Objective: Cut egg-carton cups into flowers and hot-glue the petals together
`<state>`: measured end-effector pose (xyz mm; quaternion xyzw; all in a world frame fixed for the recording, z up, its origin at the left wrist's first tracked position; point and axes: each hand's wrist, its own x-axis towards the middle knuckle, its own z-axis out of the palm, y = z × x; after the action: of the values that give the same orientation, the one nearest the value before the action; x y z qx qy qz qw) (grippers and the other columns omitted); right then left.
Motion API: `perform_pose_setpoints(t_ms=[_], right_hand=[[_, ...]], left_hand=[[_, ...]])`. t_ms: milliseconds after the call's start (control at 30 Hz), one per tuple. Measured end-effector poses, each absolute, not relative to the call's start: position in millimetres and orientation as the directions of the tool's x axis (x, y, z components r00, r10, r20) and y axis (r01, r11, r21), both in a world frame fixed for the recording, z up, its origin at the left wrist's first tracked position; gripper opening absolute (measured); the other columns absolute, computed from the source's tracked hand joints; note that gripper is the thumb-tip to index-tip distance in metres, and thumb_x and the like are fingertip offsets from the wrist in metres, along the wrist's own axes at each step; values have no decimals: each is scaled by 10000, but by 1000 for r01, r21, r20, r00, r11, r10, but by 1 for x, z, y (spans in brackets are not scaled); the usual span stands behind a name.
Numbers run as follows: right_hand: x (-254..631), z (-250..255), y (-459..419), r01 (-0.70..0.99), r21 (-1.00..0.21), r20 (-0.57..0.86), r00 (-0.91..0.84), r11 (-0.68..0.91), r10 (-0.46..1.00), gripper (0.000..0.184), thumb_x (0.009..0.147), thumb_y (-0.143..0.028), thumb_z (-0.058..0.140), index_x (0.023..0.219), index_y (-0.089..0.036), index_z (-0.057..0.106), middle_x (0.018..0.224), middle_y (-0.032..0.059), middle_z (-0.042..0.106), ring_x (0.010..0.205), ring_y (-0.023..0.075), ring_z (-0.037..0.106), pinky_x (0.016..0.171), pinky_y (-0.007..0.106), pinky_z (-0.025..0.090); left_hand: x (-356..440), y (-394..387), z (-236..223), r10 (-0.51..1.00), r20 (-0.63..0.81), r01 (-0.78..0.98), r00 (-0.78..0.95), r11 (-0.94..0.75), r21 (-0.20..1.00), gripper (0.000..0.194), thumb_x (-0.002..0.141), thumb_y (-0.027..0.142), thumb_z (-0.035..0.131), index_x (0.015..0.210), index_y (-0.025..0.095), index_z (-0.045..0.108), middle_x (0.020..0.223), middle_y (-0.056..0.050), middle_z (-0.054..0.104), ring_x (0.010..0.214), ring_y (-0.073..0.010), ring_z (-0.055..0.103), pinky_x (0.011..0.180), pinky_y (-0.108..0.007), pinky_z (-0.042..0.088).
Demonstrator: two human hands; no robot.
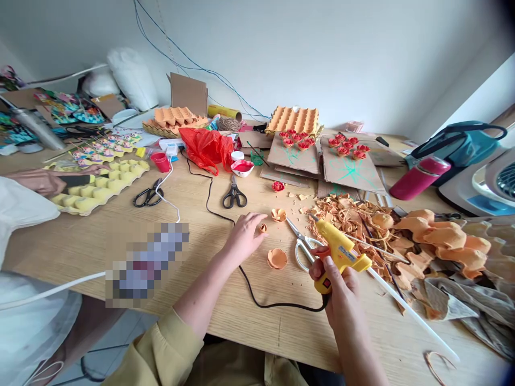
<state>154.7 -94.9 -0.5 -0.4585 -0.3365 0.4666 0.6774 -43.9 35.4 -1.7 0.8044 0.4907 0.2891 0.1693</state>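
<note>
My right hand (336, 276) grips a yellow hot glue gun (340, 252) by its handle, nozzle pointing up and left, with a white glue stick (410, 311) trailing from its back. The gun's black cord (257, 297) runs across the wooden table (100, 246). My left hand (246, 233) rests on the table, fingertips pinching a small rolled orange paper piece (263, 228). Close by lie an orange paper flower cup (277, 258), another orange flower (278, 215) and white-handled scissors (301, 244).
A heap of orange carton scraps (406, 236) fills the right side. Red paper flowers sit on cardboard sheets (322, 161) at the back. Two black scissors (234, 195), a red bag (206, 147), a pink bottle (418, 177) and yellow egg trays (100, 185) lie around. Another person's arm (38, 181) reaches in from the left.
</note>
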Motion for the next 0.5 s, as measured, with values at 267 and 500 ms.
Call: perform_pose_setpoints(t_ms=[267, 500], right_hand=[[151, 7, -91, -610, -786, -82, 256, 95, 963, 274, 748, -409, 785, 929, -230, 683, 939, 41, 616, 603, 94, 385, 525, 246, 374], [156, 0, -90, -537, -840, -88, 268, 73, 960, 376, 686, -337, 818, 1012, -239, 658, 995, 56, 649, 637, 115, 440, 540, 263, 400]], left_hand=[[-41, 40, -4, 906, 294, 632, 305, -423, 649, 221, 867, 128, 601, 1067, 176, 680, 1031, -74, 713, 866, -193, 664, 874, -344, 517], [-37, 32, 12, 955, 227, 262, 190, -272, 926, 238, 834, 276, 673, 1052, 185, 699, 1013, -51, 733, 868, -161, 661, 738, -239, 497]])
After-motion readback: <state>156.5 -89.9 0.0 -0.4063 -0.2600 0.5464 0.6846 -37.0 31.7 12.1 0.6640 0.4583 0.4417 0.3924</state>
